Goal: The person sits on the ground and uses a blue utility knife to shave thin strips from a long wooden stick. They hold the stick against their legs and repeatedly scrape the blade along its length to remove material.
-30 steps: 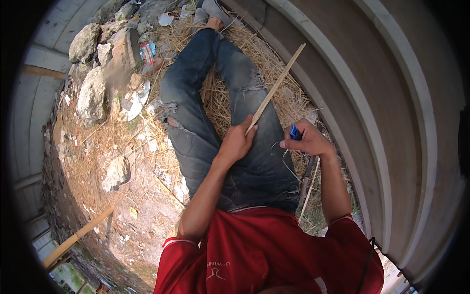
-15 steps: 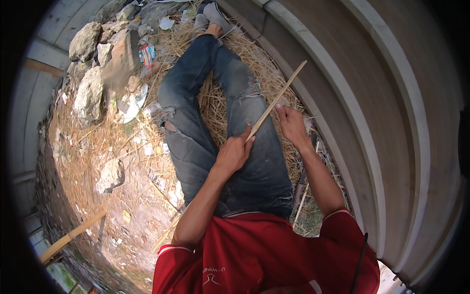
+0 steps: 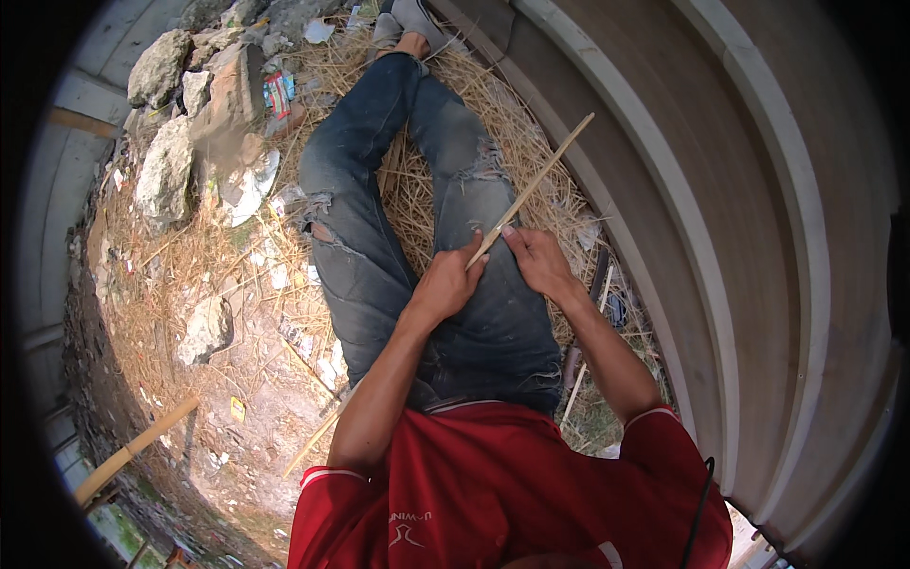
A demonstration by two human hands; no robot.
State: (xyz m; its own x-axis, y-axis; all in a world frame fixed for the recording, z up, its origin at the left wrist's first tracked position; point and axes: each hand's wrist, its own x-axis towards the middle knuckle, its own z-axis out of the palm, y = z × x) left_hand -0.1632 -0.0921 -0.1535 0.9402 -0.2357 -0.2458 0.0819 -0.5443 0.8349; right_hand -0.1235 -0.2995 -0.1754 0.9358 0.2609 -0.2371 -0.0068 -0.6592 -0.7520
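Note:
My left hand (image 3: 449, 284) is closed around a thin pale bamboo strip (image 3: 540, 176) above my thighs, with thumb and forefinger pinching it. From that grip the strip slants up and away to the right, its far end near the ribbed wall. My right hand (image 3: 544, 263) is close beside my left, fingers curled and thumb against or very near the strip. Whatever lies inside its fingers is hidden. Below my left forearm another length of pale strip (image 3: 311, 444) shows; I cannot tell if it belongs to the held one.
My legs in torn jeans (image 3: 360, 180) stretch out over straw (image 3: 408, 180). A ribbed wall (image 3: 664, 180) curves close on the right. Rocks (image 3: 166, 171) and litter lie at left, with a single stone (image 3: 206, 330) nearer. A bamboo pole (image 3: 137, 450) juts in at lower left.
My right hand has slid down and left along the strip, coming close to my left hand. My left hand still grips the strip, nearly in place.

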